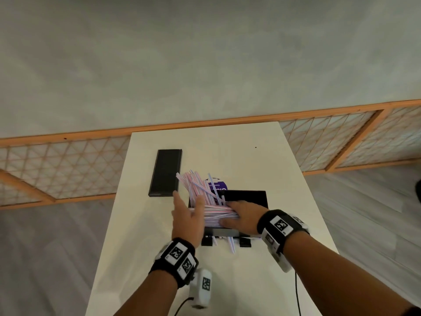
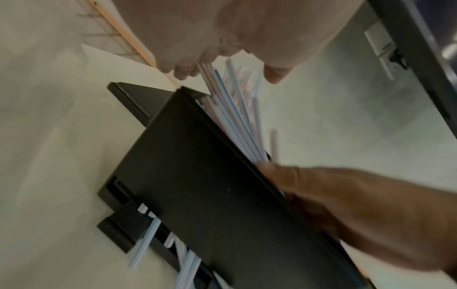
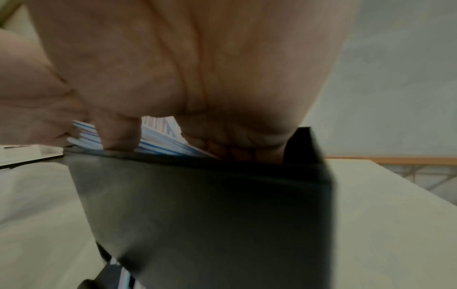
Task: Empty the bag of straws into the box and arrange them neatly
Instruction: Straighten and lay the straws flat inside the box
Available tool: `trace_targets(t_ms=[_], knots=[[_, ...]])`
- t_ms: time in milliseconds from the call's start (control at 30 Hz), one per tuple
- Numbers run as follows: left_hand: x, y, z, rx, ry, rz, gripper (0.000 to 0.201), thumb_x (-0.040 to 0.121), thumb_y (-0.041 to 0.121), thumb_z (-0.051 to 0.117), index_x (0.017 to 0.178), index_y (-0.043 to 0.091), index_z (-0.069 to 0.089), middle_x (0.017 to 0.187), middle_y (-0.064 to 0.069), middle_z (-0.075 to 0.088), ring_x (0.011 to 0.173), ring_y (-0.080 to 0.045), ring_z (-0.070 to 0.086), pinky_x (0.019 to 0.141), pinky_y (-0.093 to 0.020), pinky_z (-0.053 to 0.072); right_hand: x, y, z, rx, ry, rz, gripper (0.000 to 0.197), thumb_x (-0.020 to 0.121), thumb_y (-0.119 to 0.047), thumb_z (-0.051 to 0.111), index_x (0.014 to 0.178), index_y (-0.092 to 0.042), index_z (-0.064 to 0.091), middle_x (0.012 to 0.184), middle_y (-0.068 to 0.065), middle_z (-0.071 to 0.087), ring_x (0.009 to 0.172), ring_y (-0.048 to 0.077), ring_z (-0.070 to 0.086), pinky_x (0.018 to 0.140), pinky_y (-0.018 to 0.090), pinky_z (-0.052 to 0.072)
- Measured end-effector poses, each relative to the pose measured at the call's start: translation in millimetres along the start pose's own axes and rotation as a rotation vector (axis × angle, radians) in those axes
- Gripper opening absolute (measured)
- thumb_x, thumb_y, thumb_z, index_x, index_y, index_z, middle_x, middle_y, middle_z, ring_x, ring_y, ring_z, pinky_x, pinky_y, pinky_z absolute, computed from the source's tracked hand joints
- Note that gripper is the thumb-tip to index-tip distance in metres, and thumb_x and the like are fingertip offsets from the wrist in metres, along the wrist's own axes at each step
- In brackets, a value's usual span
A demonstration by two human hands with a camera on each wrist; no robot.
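An open black box [image 1: 247,197] stands mid-table with pink- and blue-striped straws [image 1: 198,185] fanning out of its left side. My right hand [image 1: 230,213] grips a level bundle of straws across the box's near edge, thumb under it. My left hand [image 1: 188,208] is held flat with straight fingers against the bundle's left ends. The purple-labelled bag [image 1: 217,185] lies behind the straws. In the left wrist view, straws [image 2: 235,109] rise from the box [image 2: 210,185] between my thumb and fingers. In the right wrist view, fingers [image 3: 118,135] curl over straws [image 3: 160,140] at the box [image 3: 210,205] rim.
The black lid [image 1: 165,172] lies flat at the back left of the white table [image 1: 227,281]. A few loose straws [image 1: 231,244] lie by the box's near foot, also seen as loose straws [image 2: 146,242]. A wooden lattice screen [image 1: 68,165] stands beyond the table.
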State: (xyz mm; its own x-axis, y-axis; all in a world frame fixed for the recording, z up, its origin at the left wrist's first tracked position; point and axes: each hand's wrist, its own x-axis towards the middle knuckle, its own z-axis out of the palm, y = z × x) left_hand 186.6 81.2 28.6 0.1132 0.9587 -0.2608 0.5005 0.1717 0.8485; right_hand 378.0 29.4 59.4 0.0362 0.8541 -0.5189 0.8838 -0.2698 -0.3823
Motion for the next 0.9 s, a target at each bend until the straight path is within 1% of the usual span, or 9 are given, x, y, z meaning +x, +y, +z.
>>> trace_targets(t_ms=[100, 200, 267, 367, 467, 567, 700, 800, 900], knots=[[-11.2, 6.2, 11.5, 0.203, -0.025, 0.269, 0.094, 0.091, 0.068, 0.05, 0.16, 0.028, 0.0, 0.168, -0.003, 0.019, 0.154, -0.027, 0.017, 0.126, -0.053, 0.007, 6.8, -4.4, 0.7, -0.015, -0.043, 0.01, 0.093, 0.07, -0.092, 0.034, 0.144, -0.035, 0.047, 0.136, 0.003, 0.057, 0.118, 0.028, 0.06, 0.104, 0.048, 0.047], [-14.5, 7.0, 9.7, 0.367, 0.019, 0.248, 0.098, 0.093, 0.067, 0.049, 0.161, 0.017, 0.0, 0.171, -0.01, 0.005, 0.157, -0.027, 0.006, 0.126, -0.055, 0.004, 8.6, -4.6, -6.0, -0.128, -0.034, 0.026, 0.08, 0.074, -0.091, 0.033, 0.114, -0.028, 0.06, 0.115, -0.002, 0.064, 0.109, 0.023, 0.06, 0.11, 0.053, 0.034], [-17.3, 5.1, 1.9, 0.4, 0.095, 0.282, 0.095, 0.095, 0.064, 0.049, 0.161, 0.011, 0.006, 0.17, -0.011, 0.006, 0.157, -0.026, 0.005, 0.127, -0.054, 0.007, 8.1, -3.2, -10.7, -0.125, 0.0, 0.026, 0.06, 0.082, -0.08, 0.044, 0.102, -0.026, 0.06, 0.102, -0.005, 0.064, 0.1, 0.021, 0.061, 0.1, 0.046, 0.038], [-22.8, 2.6, -2.6, 0.528, 0.111, 0.616, 0.079, 0.097, 0.056, 0.051, 0.158, 0.013, 0.025, 0.166, -0.005, 0.023, 0.154, -0.02, 0.019, 0.127, -0.05, 0.013, 13.2, -3.9, -16.8, 0.07, 0.026, 0.013, 0.037, 0.09, -0.055, 0.046, 0.093, -0.022, 0.06, 0.094, -0.003, 0.065, 0.089, 0.021, 0.061, 0.081, 0.037, 0.047], [-19.9, 0.3, 1.7, 0.746, -0.078, 0.827, 0.073, 0.095, 0.057, 0.05, 0.154, 0.017, 0.035, 0.16, -0.001, 0.034, 0.149, -0.02, 0.03, 0.127, -0.049, 0.012, 27.0, -7.5, -15.5, 0.177, 0.028, 0.099, 0.034, 0.104, -0.026, 0.037, 0.111, -0.002, 0.06, 0.113, 0.017, 0.065, 0.108, 0.035, 0.059, 0.093, 0.041, 0.045], [-11.7, -5.0, 5.2, 0.877, -0.182, 0.798, 0.076, 0.092, 0.067, 0.042, 0.152, 0.02, 0.037, 0.152, 0.001, 0.043, 0.142, -0.019, 0.037, 0.126, -0.049, 0.013, 37.0, -8.9, -7.5, 0.187, 0.011, 0.148, 0.038, 0.107, -0.02, 0.035, 0.135, -0.001, 0.05, 0.126, 0.02, 0.061, 0.116, 0.035, 0.057, 0.098, 0.04, 0.043], [-6.3, -18.3, 6.3, 0.91, -0.206, 0.795, 0.076, 0.088, 0.073, 0.037, 0.145, 0.022, 0.043, 0.136, 0.005, 0.052, 0.127, -0.018, 0.045, 0.125, -0.042, 0.021, 53.8, -11.8, 0.3, 0.187, 0.026, 0.168, 0.041, 0.1, -0.048, 0.048, 0.101, -0.012, 0.068, 0.097, 0.006, 0.066, 0.093, 0.025, 0.062, 0.081, 0.03, 0.047], [-3.2, -24.8, 8.7, 0.937, -0.183, 0.814, 0.073, 0.087, 0.072, 0.035, 0.138, 0.022, 0.05, 0.127, 0.004, 0.056, 0.119, -0.019, 0.05, 0.122, -0.043, 0.027, 58.3, -10.6, 0.9, 0.269, -0.034, 0.146, 0.033, 0.095, -0.045, 0.059, 0.103, -0.016, 0.074, 0.094, 0.001, 0.066, 0.091, 0.019, 0.06, 0.082, 0.026, 0.047], [-1.2, -28.3, 10.9, 0.96, -0.151, 0.848, 0.071, 0.087, 0.071, 0.037, 0.134, 0.02, 0.054, 0.121, 0.002, 0.06, 0.113, -0.021, 0.054, 0.12, -0.044, 0.032, 62.8, -5.8, 2.0, 0.301, -0.036, 0.096, 0.017, 0.094, -0.039, 0.064, 0.084, -0.026, 0.07, 0.081, -0.007, 0.062, 0.081, 0.012, 0.056, 0.078, 0.023, 0.042]])
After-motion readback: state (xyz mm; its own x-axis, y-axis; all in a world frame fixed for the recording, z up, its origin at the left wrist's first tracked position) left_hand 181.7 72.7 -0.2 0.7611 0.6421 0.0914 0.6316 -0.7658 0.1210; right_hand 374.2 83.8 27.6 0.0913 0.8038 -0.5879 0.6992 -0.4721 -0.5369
